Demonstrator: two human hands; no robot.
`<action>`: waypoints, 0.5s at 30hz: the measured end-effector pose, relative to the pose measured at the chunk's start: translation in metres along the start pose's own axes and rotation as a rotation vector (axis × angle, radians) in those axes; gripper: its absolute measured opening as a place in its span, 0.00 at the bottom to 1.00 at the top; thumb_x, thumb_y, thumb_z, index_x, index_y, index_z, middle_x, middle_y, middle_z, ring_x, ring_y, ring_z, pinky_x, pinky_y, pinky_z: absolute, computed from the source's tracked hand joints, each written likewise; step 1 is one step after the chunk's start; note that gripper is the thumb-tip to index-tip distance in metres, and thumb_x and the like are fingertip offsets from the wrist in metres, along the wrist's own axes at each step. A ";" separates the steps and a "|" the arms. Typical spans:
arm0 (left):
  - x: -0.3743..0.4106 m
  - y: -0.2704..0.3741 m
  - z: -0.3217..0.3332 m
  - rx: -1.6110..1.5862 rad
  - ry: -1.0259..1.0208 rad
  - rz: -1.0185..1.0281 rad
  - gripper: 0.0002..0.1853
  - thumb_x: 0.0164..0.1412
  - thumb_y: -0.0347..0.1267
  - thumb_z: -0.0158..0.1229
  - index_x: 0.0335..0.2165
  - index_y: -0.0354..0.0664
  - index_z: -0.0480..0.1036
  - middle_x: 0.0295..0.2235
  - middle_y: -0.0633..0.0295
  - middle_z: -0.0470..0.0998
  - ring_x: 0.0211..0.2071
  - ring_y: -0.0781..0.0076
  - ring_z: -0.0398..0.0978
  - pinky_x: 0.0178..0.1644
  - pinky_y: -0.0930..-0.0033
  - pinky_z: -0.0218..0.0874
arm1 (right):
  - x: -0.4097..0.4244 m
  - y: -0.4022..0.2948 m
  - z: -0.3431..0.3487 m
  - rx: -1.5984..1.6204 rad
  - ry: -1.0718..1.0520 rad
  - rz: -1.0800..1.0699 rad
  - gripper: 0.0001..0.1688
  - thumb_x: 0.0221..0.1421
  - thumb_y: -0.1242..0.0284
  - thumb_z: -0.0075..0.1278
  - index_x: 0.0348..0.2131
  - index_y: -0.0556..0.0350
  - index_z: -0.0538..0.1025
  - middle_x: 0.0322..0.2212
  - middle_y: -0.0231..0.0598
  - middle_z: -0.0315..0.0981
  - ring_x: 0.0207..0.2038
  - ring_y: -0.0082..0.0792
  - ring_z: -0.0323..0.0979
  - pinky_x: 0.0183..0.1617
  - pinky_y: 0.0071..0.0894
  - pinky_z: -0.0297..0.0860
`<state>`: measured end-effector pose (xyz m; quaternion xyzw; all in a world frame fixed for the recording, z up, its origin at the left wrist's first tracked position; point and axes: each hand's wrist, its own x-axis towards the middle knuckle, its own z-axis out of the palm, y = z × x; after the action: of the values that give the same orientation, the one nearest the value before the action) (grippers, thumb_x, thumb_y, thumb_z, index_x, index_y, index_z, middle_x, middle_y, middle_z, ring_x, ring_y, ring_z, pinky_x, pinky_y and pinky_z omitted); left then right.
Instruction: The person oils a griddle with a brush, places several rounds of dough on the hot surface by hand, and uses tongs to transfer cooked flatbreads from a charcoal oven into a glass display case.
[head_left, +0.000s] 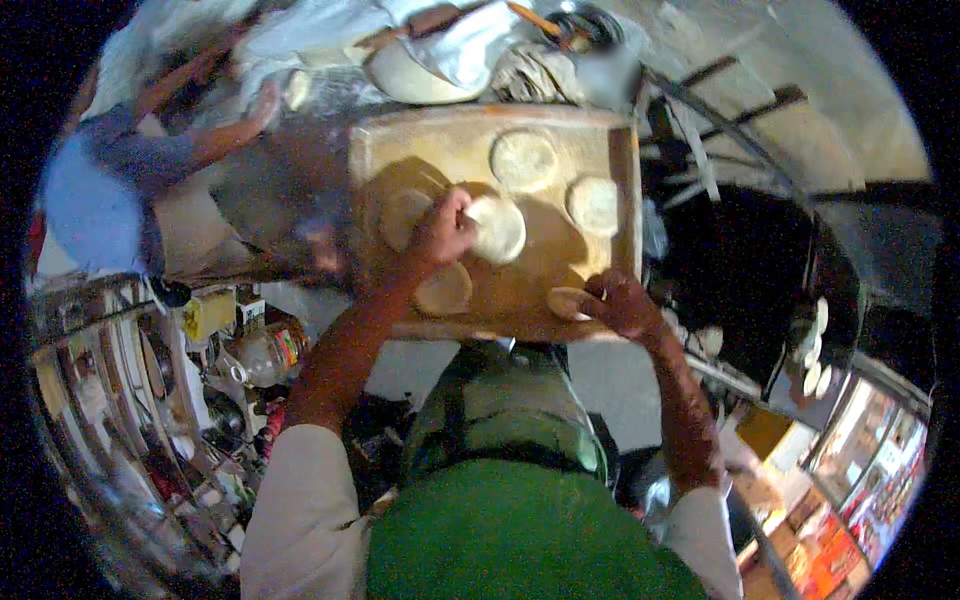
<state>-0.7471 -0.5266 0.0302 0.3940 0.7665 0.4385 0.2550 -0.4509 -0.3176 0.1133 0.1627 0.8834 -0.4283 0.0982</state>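
A shallow rectangular tray (491, 327) with flat round pieces of dough lies before me. My left hand (448, 229) pinches the left edge of a pale dough round (499, 229) over the tray's middle. Near the tray's lower right corner, my right hand (621, 302) has its fingers on another dough round (571, 303), which looks tilted. Further rounds lie at the tray's top (523, 159), at its right side (594, 205) and, in shadow, at its lower left (444, 288). One more shaded round is partly hidden behind my left hand.
At the upper left, a co-worker's hand (264, 107) is beside a dough piece (298, 90) on a floured surface. Beyond the tray stand a cloth-covered basin (420, 81) and a crumpled cloth (536, 73). A plastic jar (262, 354) is at the left; a dark opening borders the right side.
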 end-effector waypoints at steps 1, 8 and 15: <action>-0.005 -0.004 0.002 0.121 0.079 0.138 0.20 0.50 0.25 0.62 0.44 0.40 0.70 0.35 0.56 0.75 0.41 0.61 0.71 0.48 0.62 0.63 | -0.005 -0.018 -0.015 0.221 -0.091 0.002 0.14 0.54 0.66 0.58 0.31 0.61 0.78 0.26 0.39 0.75 0.30 0.32 0.72 0.34 0.36 0.69; 0.018 0.042 0.028 0.455 -0.035 0.134 0.19 0.53 0.32 0.60 0.45 0.40 0.72 0.41 0.50 0.76 0.45 0.46 0.73 0.49 0.50 0.64 | 0.028 0.014 0.042 0.006 0.201 0.360 0.16 0.54 0.69 0.57 0.40 0.61 0.78 0.33 0.51 0.79 0.35 0.39 0.78 0.40 0.38 0.73; -0.001 0.022 0.016 0.543 -0.114 -0.251 0.19 0.55 0.36 0.59 0.43 0.39 0.70 0.38 0.46 0.77 0.40 0.44 0.76 0.46 0.48 0.66 | 0.007 -0.006 0.031 0.306 0.106 -0.064 0.21 0.52 0.61 0.58 0.36 0.61 0.76 0.28 0.49 0.77 0.32 0.50 0.77 0.39 0.43 0.73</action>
<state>-0.7261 -0.5134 0.0416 0.3738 0.8828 0.1597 0.2353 -0.4587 -0.3438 0.0965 0.1699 0.8166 -0.5515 0.0120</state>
